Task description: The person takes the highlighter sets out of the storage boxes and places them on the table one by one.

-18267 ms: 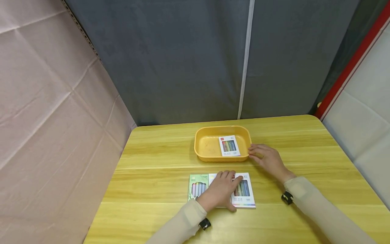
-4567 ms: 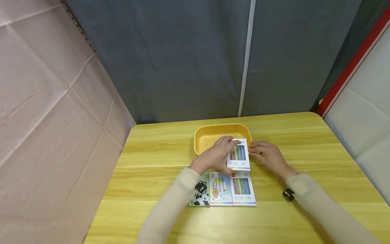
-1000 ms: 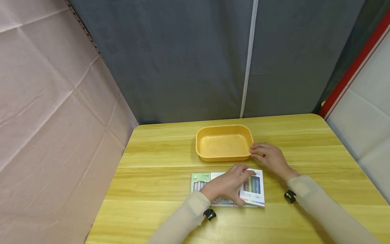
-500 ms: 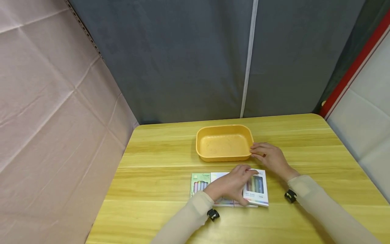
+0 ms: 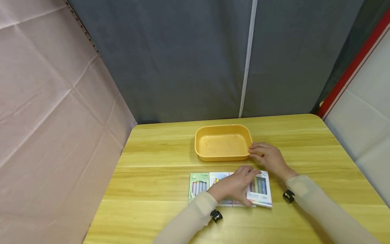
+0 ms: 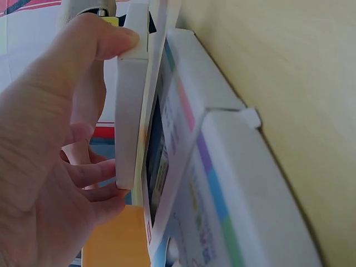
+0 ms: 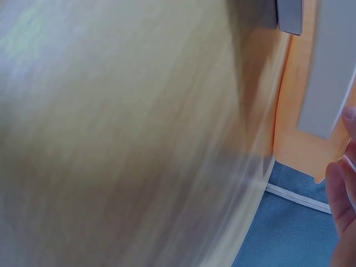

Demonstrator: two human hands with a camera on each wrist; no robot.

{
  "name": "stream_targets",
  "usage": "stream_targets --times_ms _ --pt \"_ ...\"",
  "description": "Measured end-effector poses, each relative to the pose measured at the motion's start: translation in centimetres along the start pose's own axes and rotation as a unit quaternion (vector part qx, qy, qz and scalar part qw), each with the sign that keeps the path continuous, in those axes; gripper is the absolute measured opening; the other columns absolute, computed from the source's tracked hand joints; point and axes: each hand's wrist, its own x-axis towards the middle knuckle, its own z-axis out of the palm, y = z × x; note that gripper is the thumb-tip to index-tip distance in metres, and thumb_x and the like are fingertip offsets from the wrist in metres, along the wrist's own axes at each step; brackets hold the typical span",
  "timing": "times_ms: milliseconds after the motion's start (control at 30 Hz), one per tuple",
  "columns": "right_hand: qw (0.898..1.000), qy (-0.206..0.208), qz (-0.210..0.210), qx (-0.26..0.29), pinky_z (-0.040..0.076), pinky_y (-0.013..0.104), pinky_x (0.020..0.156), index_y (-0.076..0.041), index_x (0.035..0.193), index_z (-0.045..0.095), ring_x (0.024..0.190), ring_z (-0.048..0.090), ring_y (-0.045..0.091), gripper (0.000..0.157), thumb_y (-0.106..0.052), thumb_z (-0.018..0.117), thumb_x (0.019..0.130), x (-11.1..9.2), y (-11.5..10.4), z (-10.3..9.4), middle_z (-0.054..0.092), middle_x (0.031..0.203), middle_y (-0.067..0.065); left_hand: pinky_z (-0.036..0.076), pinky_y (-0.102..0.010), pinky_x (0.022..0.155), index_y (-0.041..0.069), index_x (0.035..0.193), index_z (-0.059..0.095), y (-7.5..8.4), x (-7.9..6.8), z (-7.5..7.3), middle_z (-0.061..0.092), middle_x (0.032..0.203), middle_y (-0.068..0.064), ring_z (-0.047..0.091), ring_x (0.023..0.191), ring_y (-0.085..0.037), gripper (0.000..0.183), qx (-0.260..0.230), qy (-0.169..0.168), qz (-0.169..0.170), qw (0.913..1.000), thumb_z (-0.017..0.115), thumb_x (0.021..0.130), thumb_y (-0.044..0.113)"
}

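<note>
My left hand [image 5: 236, 184] pinches a flat white box of coloured pens [image 5: 260, 189] by its top and bottom edges, thumb at the near end. In the left wrist view this held box [image 6: 130, 105] stands just above another white box [image 6: 167, 133], with a thin gap between them. Three boxes lie side by side: a green box [image 5: 198, 183] at left, a pale one [image 5: 217, 175] in the middle, partly covered by my hand, and the right-hand one, mostly hidden. My right hand [image 5: 271, 159] holds the right rim of the yellow basket [image 5: 222, 158], fingers and thumb at its corner.
The basket has nothing in it and stands behind the row of boxes on the wooden table [image 5: 146, 189]. A grey curtain [image 5: 182, 67] hangs behind the table, with a pale cloth [image 5: 61, 135] on the left and a white panel [image 5: 365, 112] on the right.
The box that lay in the basket was lifted out by my left hand and carried toward me over the row. In the last second it has slid right. My right hand stays at the basket.
</note>
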Motion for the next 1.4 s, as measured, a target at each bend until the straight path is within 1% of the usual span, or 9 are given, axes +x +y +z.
stream_targets --times_ms 200,433,600,667,867,1100,1200,1300,1400 --pt "1.000 0.005 -0.012 -0.006 0.052 0.031 0.089 -0.013 0.097 0.079 0.105 0.069 0.022 0.022 -0.013 0.083 0.076 0.1 -0.2 -0.1 0.076 0.109 0.001 0.037 -0.023 0.115 0.019 0.155 0.022 0.4 0.2 -0.3 0.036 0.155 -0.008 0.036 0.144 -0.018 0.116 -0.003 -0.005 -0.007 1.0000 0.081 0.064 0.061" --pt "1.000 -0.010 -0.020 -0.012 0.051 0.030 0.091 -0.014 0.098 0.079 0.107 0.068 0.022 0.022 -0.013 0.082 0.076 0.2 -0.2 -0.4 0.075 0.111 0.000 0.040 -0.025 0.113 0.021 0.156 0.021 0.5 0.3 0.0 0.033 0.157 -0.009 0.034 0.145 -0.018 0.116 -0.010 -0.009 -0.016 0.9998 0.081 0.065 0.061" --pt "1.000 -0.016 -0.020 -0.001 0.045 0.013 0.098 -0.016 0.099 0.079 0.109 0.068 0.022 0.021 -0.013 0.081 0.077 0.3 -0.1 -0.5 0.075 0.113 0.003 0.038 -0.025 0.115 0.021 0.156 0.020 0.6 0.4 0.3 0.033 0.157 -0.009 0.033 0.145 -0.018 0.117 -0.008 -0.010 -0.020 0.9997 0.081 0.065 0.060" --pt "1.000 -0.021 -0.015 0.003 0.042 0.008 0.100 -0.017 0.099 0.079 0.109 0.068 0.022 0.022 -0.013 0.081 0.078 0.3 -0.1 -0.5 0.075 0.113 0.003 0.037 -0.025 0.116 0.020 0.156 0.020 0.6 0.5 0.5 0.033 0.156 -0.009 0.034 0.144 -0.018 0.117 -0.006 -0.008 -0.018 0.9998 0.081 0.064 0.059" --pt "1.000 -0.031 -0.005 0.003 0.046 0.017 0.099 -0.017 0.101 0.079 0.110 0.068 0.022 0.021 -0.014 0.080 0.080 0.1 -0.2 -0.6 0.075 0.114 0.002 0.036 -0.025 0.117 0.019 0.156 0.019 1.0 0.8 0.9 0.036 0.153 -0.008 0.036 0.142 -0.018 0.119 0.000 -0.002 -0.018 0.9998 0.081 0.063 0.059" --pt "0.999 -0.030 -0.014 -0.001 0.035 0.003 0.103 -0.015 0.100 0.079 0.110 0.068 0.022 0.021 -0.013 0.080 0.079 0.0 -0.2 -0.8 0.074 0.114 0.002 0.037 -0.026 0.116 0.022 0.158 0.013 1.4 1.3 1.4 0.033 0.157 -0.007 0.033 0.144 -0.018 0.121 -0.005 -0.010 -0.033 0.9994 0.081 0.064 0.061" --pt "0.999 -0.030 -0.017 -0.001 0.033 0.002 0.103 -0.015 0.100 0.079 0.110 0.068 0.022 0.021 -0.013 0.080 0.079 0.1 -0.2 -0.8 0.074 0.114 0.002 0.036 -0.026 0.117 0.022 0.158 0.014 1.5 1.5 1.4 0.033 0.157 -0.008 0.032 0.144 -0.018 0.121 -0.006 -0.008 -0.031 0.9995 0.080 0.064 0.061" --pt "0.999 -0.028 -0.018 -0.005 0.043 0.012 0.100 -0.016 0.099 0.079 0.110 0.068 0.021 0.020 -0.014 0.081 0.079 0.2 -0.2 -0.9 0.075 0.114 0.002 0.035 -0.026 0.118 0.021 0.158 0.014 1.6 1.6 1.4 0.033 0.156 -0.008 0.033 0.144 -0.018 0.121 -0.004 -0.004 -0.026 0.9996 0.080 0.064 0.061" --pt "0.999 -0.028 -0.019 -0.007 0.049 0.030 0.095 -0.016 0.099 0.079 0.110 0.068 0.022 0.020 -0.015 0.081 0.079 0.3 -0.2 -0.9 0.075 0.113 0.002 0.034 -0.025 0.118 0.020 0.157 0.015 1.8 1.8 1.5 0.034 0.155 -0.008 0.034 0.143 -0.017 0.121 0.002 -0.001 -0.024 0.9997 0.079 0.064 0.061"
